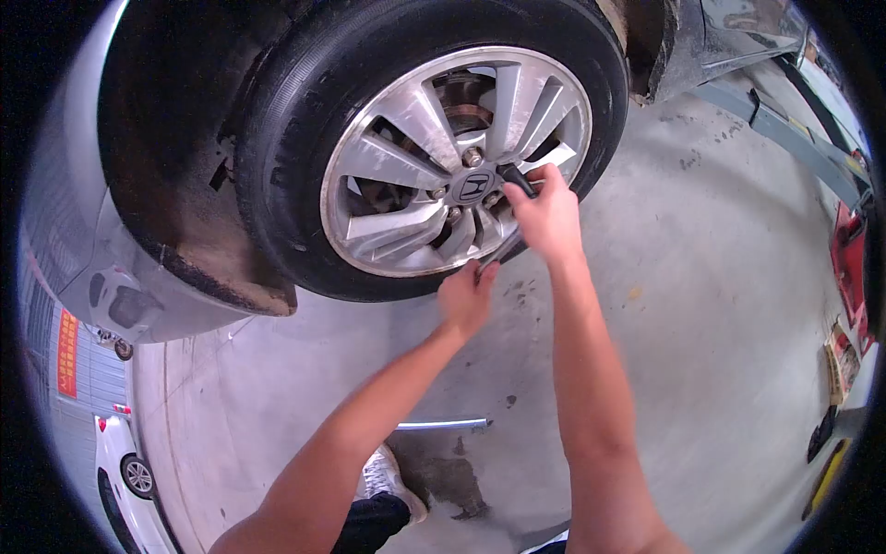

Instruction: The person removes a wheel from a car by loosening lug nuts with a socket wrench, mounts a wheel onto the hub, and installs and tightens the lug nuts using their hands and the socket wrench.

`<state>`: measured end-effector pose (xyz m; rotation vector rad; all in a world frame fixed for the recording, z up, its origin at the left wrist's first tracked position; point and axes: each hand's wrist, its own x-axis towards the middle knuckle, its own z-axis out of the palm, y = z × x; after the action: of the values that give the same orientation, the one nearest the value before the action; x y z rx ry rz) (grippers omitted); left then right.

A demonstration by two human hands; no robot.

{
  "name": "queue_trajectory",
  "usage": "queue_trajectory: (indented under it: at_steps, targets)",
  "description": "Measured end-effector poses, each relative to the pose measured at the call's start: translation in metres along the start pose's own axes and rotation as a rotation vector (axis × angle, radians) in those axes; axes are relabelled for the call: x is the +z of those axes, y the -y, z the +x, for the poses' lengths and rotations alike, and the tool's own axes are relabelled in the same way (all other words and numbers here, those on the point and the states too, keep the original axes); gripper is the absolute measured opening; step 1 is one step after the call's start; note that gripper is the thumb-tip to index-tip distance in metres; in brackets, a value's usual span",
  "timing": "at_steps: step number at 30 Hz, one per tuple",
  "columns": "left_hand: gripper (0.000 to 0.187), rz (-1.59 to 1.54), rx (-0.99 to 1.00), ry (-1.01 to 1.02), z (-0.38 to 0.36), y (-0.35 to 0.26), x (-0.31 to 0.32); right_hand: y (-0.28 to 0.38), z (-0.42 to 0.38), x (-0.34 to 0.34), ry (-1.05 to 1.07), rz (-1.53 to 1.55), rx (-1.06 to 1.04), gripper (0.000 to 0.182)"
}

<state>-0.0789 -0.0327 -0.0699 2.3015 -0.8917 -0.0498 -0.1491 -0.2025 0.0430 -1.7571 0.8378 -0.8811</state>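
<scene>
A car wheel with a silver alloy rim (406,166) and a black tyre (286,185) fills the upper middle of the view. Its centre cap (474,187) bears an H emblem, with lug nuts around it. My right hand (551,217) is closed on a dark, socket-like tool (517,179) whose tip points at the wheel hub beside the cap. Below the rim, my left hand (468,297) is wrapped around a thin metal bar (486,266). Whether the bar joins the dark tool cannot be made out.
The car's grey bumper (148,295) and dark wheel arch are at the left. A metal rod (443,425) lies on the concrete floor (701,305) near my shoe (383,475). A grey lift arm (784,129) and red equipment (849,263) stand at right; a white car (125,480) is lower left.
</scene>
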Motion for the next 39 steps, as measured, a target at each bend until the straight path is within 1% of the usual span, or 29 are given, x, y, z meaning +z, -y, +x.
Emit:
queue_trajectory:
  at_steps: [1, 3, 4, 6, 7, 9, 11, 12, 13, 14, 15, 16, 17, 18, 19, 20, 21, 22, 24, 25, 27, 28, 29, 31, 32, 33, 35, 36, 39]
  targets:
    - [0.053, -0.008, -0.003, 0.001, -0.003, -0.005, -0.006, 0.003, -0.003, 0.004, -0.038, -0.159, -0.095, 0.036]
    - [0.053, -0.067, -0.086, -0.149, -0.014, -0.015, -0.019, 0.003, 0.001, 0.0, 0.017, -0.164, -0.069, 0.038]
    - [0.054, -0.005, -0.067, -0.205, -0.017, -0.025, -0.026, -0.006, 0.007, -0.002, 0.054, -0.05, 0.004, 0.039]
    - [0.051, 0.014, -0.087, -0.183, -0.02, -0.039, -0.04, -0.025, 0.019, -0.005, 0.153, 0.208, 0.126, 0.044]
    - [0.047, 0.031, -0.102, -0.166, -0.022, -0.045, -0.047, -0.025, 0.018, -0.003, 0.16, 0.209, 0.128, 0.044]
    - [0.05, 0.037, -0.136, -0.129, -0.019, -0.049, -0.055, -0.018, 0.016, -0.003, 0.087, -0.023, 0.052, 0.042]
    - [0.053, -0.131, -0.181, -0.053, -0.014, -0.031, -0.04, 0.008, -0.001, 0.002, -0.063, -0.355, -0.119, 0.035]
    - [0.05, -0.267, -0.129, -0.018, -0.01, -0.01, -0.019, 0.014, -0.005, 0.003, -0.046, -0.374, -0.092, 0.035]
    - [0.05, -0.265, -0.123, -0.016, -0.004, 0.008, 0.005, 0.017, -0.007, 0.003, -0.033, -0.392, -0.061, 0.035]
    - [0.048, -0.383, -0.05, 0.003, 0.002, 0.021, 0.031, 0.013, -0.008, 0.002, -0.042, -0.388, -0.055, 0.035]
    - [0.046, -0.502, 0.018, 0.019, 0.006, 0.025, 0.046, 0.008, -0.009, 0.0, -0.075, -0.367, -0.098, 0.034]
    - [0.046, -0.499, 0.018, 0.019, 0.008, 0.015, 0.046, 0.004, -0.009, -0.001, -0.105, -0.347, -0.143, 0.033]
    - [0.044, -0.498, -0.016, 0.074, 0.011, 0.006, 0.047, 0.004, -0.009, -0.001, -0.103, -0.347, -0.144, 0.033]
    - [0.043, -0.498, -0.052, 0.127, 0.013, 0.001, 0.046, 0.004, -0.01, -0.002, -0.119, -0.333, -0.11, 0.032]
    - [0.043, -0.499, -0.059, 0.122, 0.01, 0.0, 0.045, 0.003, -0.009, -0.002, -0.133, -0.321, -0.076, 0.031]
    - [0.042, -0.475, -0.061, 0.041, 0.008, -0.001, 0.043, -0.006, -0.004, -0.001, -0.134, -0.36, -0.177, 0.031]
    - [0.042, -0.449, -0.063, -0.036, 0.004, -0.001, 0.041, -0.007, -0.004, 0.001, -0.126, -0.359, -0.179, 0.031]
    - [0.042, -0.448, -0.069, -0.04, -0.002, -0.004, 0.032, -0.007, -0.004, 0.002, -0.128, -0.353, -0.211, 0.031]
    - [0.041, -0.276, -0.132, -0.183, -0.011, -0.009, 0.005, -0.005, -0.008, 0.003, -0.144, -0.353, -0.252, 0.031]
    - [0.041, -0.275, -0.134, -0.182, -0.012, -0.013, -0.009, -0.004, -0.007, 0.003, -0.141, -0.353, -0.25, 0.031]
    - [0.041, -0.025, 0.02, -0.331, -0.015, -0.019, -0.034, -0.006, -0.002, 0.002, 0.032, 0.177, 0.203, 0.031]
    - [0.041, 0.002, 0.032, -0.328, -0.015, -0.018, -0.041, -0.018, 0.006, 0.005, 0.129, 0.387, 0.256, 0.035]
    - [0.041, 0.002, 0.032, -0.329, -0.014, -0.017, -0.042, -0.028, 0.008, 0.004, 0.129, 0.387, 0.255, 0.035]
    - [0.042, -0.026, -0.035, -0.204, -0.01, -0.019, -0.045, -0.028, 0.012, 0.002, 0.189, 0.584, 0.337, 0.038]
    - [0.046, -0.056, -0.097, -0.139, -0.008, -0.023, -0.044, -0.028, 0.015, 0.004, 0.164, 0.518, 0.322, 0.038]
    - [0.046, -0.058, -0.093, -0.143, -0.005, -0.025, -0.04, -0.024, 0.017, 0.002, 0.163, 0.518, 0.317, 0.038]
    - [0.049, -0.204, -0.136, -0.039, -0.002, -0.024, -0.03, -0.016, 0.017, -0.003, 0.152, 0.243, 0.2, 0.039]
    - [0.05, -0.232, -0.159, 0.047, 0.001, -0.016, -0.021, -0.016, 0.013, 0.0, 0.033, -0.04, 0.026, 0.04]
    - [0.048, -0.274, -0.134, 0.008, 0.001, -0.016, -0.01, -0.012, 0.011, -0.001, 0.017, 0.013, 0.07, 0.041]
